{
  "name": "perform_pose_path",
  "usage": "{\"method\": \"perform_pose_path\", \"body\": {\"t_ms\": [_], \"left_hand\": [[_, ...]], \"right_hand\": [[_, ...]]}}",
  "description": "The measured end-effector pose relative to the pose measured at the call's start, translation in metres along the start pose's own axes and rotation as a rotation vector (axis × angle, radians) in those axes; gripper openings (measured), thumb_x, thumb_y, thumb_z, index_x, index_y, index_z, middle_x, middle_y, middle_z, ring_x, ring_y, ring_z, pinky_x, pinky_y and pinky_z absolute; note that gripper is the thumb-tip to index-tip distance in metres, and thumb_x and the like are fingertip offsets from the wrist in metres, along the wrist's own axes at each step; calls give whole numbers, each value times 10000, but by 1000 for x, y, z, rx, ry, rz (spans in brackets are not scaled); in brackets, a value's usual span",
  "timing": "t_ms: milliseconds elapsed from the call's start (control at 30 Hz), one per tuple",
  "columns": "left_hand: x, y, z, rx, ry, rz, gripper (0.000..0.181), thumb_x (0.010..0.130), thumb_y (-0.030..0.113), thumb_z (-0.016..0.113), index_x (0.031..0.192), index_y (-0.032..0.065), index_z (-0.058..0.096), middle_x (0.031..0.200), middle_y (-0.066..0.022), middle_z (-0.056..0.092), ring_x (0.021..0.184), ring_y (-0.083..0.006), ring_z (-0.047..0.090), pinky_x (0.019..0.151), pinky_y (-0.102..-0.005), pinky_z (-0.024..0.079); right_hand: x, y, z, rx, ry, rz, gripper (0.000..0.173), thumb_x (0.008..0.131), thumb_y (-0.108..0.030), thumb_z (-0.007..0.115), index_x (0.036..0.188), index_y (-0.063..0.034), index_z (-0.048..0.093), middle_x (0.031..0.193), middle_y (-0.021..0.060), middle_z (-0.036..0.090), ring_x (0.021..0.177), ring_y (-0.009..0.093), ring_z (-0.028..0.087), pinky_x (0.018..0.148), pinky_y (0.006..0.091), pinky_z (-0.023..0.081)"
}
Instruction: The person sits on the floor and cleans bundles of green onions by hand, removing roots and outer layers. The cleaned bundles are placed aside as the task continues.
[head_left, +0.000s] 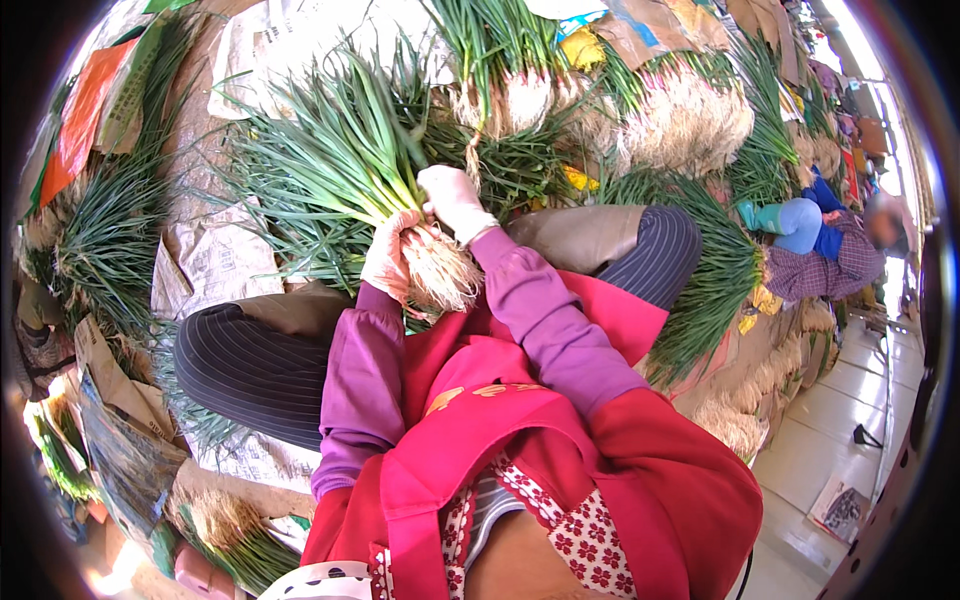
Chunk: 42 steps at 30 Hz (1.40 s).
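A bunch of green onions (375, 161) lies between my crossed legs, its white roots toward me and its green leaves fanned away. My left hand (391, 251), in a pale glove, is closed around the bunch just above the roots. My right hand (454, 199), gloved too, is at the other side of the stems with its fingers curled in; a few thin stalks by it are blurred, and whether it grips them cannot be told. More loose green onions (517, 172) lie just beyond my right hand, and leaves spread under the bunch.
Rooted bundles (682, 116) stand in a row beyond, at the upper right. A large leafy pile (705, 255) lies beside my right knee, another pile (112, 232) at the left. Printed sacks (217, 255) cover the floor. A co-worker (825, 247) sits at the far right.
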<state>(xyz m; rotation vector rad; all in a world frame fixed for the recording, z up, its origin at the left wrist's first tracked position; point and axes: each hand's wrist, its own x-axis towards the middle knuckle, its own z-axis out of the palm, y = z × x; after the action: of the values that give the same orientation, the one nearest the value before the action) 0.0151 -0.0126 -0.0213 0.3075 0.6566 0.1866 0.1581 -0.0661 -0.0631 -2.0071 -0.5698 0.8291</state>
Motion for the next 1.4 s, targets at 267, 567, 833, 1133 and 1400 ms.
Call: {"method": "perform_pose_path", "body": {"t_ms": [267, 567, 833, 1133, 1400], "left_hand": [[-29, 34, 33, -300, -289, 283, 479, 778, 93, 599, 1219, 7, 433, 908, -38, 536, 834, -154, 502, 799, -294, 442], [13, 21, -5, -294, -91, 15, 376, 782, 46, 618, 1140, -13, 524, 957, -91, 609, 861, -192, 591, 761, -307, 490], [10, 18, 12, 6, -66, 139, 292, 811, 121, 570, 1076, -2, 566, 1103, -181, 615, 846, -231, 625, 714, -302, 516], [-16, 13, 12, -55, -54, -96, 253, 800, 144, 577, 1016, 14, 552, 898, -125, 627, 764, -226, 624, 686, -352, 537], [-30, 39, 17, -161, -245, 215, 561, 771, 161, 635, 1278, 23, 440, 942, -60, 560, 831, -197, 551, 829, -327, 472]], "right_hand": [[7, -19, -78, 1, -723, 152, 356, 923, -258, 466, 853, 29, 663, 709, 101, 663, 562, 164, 605, 585, 273, 520], [135, 52, -123, 316, 77, 492, 322, 810, -330, 657, 981, -61, 611, 827, 30, 626, 621, 117, 570, 549, 229, 451], [21, -25, -95, -289, 115, -30, 209, 820, -351, 640, 806, -149, 690, 624, -21, 582, 503, 98, 432, 484, 264, 366], [-16, 4, -20, 556, 11, 117, 286, 907, -264, 557, 801, -11, 635, 661, 17, 595, 555, 100, 507, 525, 265, 435], [87, -1, -67, -546, -543, -188, 320, 888, -313, 513, 877, -37, 674, 822, 97, 671, 754, 208, 626, 689, 332, 503]]}}
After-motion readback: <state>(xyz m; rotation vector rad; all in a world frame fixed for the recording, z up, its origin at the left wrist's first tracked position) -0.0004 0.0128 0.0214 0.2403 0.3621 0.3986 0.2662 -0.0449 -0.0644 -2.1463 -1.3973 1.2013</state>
